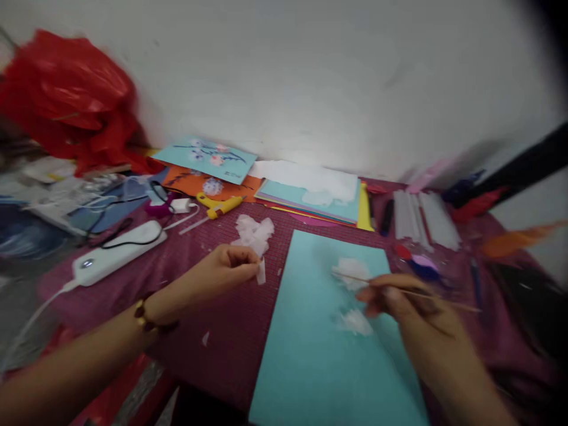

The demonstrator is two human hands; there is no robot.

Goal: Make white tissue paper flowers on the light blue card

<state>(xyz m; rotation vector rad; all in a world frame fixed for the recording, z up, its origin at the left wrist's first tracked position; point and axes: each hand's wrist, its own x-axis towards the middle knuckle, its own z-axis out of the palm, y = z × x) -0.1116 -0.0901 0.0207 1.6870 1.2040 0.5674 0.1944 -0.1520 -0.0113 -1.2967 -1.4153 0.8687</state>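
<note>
My left hand (228,266) is closed in a pinch on a small scrap of white tissue paper (261,273), just left of a light blue sheet of card (319,367). A loose heap of pale tissue pieces (255,232) lies right behind that hand. My right hand (402,302) is closed on a thin wooden stick (461,306), which lies across the fingers and points left. The stick's tip reaches a white tissue tuft (352,267) on the blue card. A second white tuft (355,322) sits lower on the card, beside my right fingers.
A maroon cloth (222,331) covers the table. Behind lie a stack of coloured papers (319,198), a blue flower picture (206,157), a yellow glue gun (219,206), a white power strip (118,251), white sticks (423,219), coloured feathers (515,239) and a red plastic bag (71,100).
</note>
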